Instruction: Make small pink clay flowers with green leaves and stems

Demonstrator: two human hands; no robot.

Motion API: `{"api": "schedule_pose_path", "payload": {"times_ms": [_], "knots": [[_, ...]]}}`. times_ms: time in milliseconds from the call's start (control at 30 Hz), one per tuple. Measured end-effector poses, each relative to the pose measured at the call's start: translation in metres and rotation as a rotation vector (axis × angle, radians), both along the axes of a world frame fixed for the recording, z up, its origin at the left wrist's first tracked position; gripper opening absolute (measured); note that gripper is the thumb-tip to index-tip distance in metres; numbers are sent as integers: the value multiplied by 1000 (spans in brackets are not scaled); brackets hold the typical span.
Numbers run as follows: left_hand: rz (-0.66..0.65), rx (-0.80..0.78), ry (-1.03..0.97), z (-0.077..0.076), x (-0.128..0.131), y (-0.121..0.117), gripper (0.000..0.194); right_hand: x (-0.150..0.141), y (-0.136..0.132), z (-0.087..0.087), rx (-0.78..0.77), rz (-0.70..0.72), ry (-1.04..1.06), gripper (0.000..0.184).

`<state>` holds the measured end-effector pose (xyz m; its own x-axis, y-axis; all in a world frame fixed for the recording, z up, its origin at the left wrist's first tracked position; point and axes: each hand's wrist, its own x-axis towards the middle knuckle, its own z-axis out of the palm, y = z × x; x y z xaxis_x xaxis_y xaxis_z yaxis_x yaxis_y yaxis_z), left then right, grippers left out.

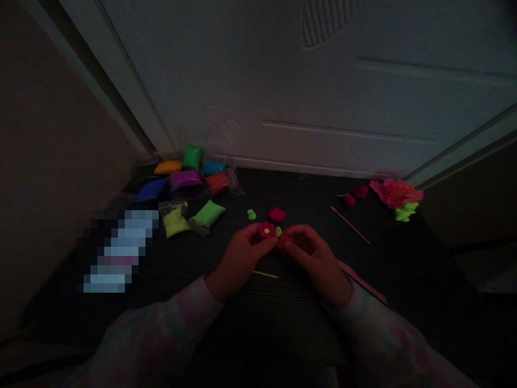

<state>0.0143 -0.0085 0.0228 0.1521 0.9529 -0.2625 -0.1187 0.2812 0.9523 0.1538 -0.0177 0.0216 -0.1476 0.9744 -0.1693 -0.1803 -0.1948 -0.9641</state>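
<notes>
The left hand's (236,257) grip is closed on a red clay flower (266,230) midway between the desk's (262,318) near and far edges; the right hand (323,264) pinches an orange-red piece (281,242) just beside it. Clay packets (186,179) crowd the far left corner.

No words, numbers or brand names can be read. At nine to ten o'clock, the bright packets (186,179) on the dark bench (307,199) are too dim for any lettering to be made out; between eight and nine, a pixelated patch (125,250) hides its contents. The pale panel (250,70) behind carries a ribbed heart (223,126) at eleven o'clock and a similar ribbed shape (325,21), cut off, at one.
</notes>
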Motion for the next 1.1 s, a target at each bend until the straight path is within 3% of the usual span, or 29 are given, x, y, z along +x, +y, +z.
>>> {"api": "schedule_pose_path", "payload": {"times_ms": [1100], "knots": [[30, -96, -168, -3, 4, -4, 7, -2, 0, -5, -5, -49, -68, 18]]}}
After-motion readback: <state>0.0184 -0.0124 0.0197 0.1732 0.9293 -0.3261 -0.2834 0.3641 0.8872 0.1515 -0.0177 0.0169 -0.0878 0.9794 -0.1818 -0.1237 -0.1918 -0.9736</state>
